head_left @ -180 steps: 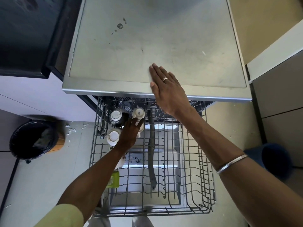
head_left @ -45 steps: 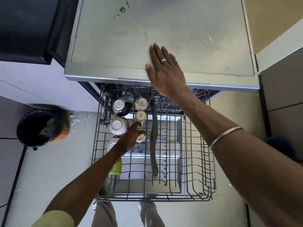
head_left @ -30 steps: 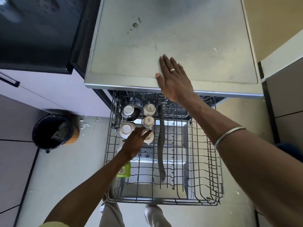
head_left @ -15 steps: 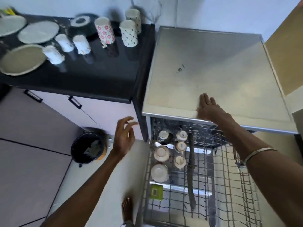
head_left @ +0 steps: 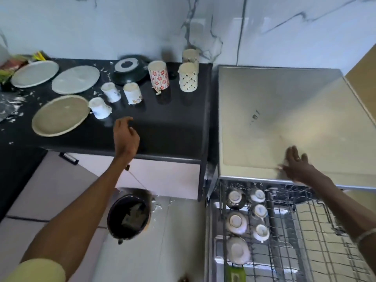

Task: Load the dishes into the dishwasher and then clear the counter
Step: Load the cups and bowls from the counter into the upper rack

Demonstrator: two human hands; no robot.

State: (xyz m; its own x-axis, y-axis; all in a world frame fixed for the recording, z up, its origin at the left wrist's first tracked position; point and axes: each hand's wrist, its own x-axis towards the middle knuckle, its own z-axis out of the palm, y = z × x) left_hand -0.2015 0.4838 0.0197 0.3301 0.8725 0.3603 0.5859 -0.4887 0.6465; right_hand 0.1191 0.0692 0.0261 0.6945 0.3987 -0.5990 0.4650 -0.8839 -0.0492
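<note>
Left hand (head_left: 126, 137) hovering loosely curled, empty; tipped white cup (head_left: 100, 108) lying just ahead-left (nearer than right). Right hand (head_left: 298, 166) resting flat on dishwasher top (head_left: 284, 110).

L hand (head_left: 126, 137) hovers empty over black counter (head_left: 173, 127), fingers loosely curled, near small white cups (head_left: 114, 98); three plates (head_left: 61, 115), black bowl (head_left: 130, 71) & patterned tumblers (head_left: 173, 77) sit further back. R hand (head_left: 297, 167) flat on steel dishwasher top (head_left: 284, 110), fingers spread. Pulled-out rack (head_left: 305, 231) below holds upturned cups/bowls (head_left: 246, 218) in 2 rows; bin (head_left: 129, 216) on floor.
</note>
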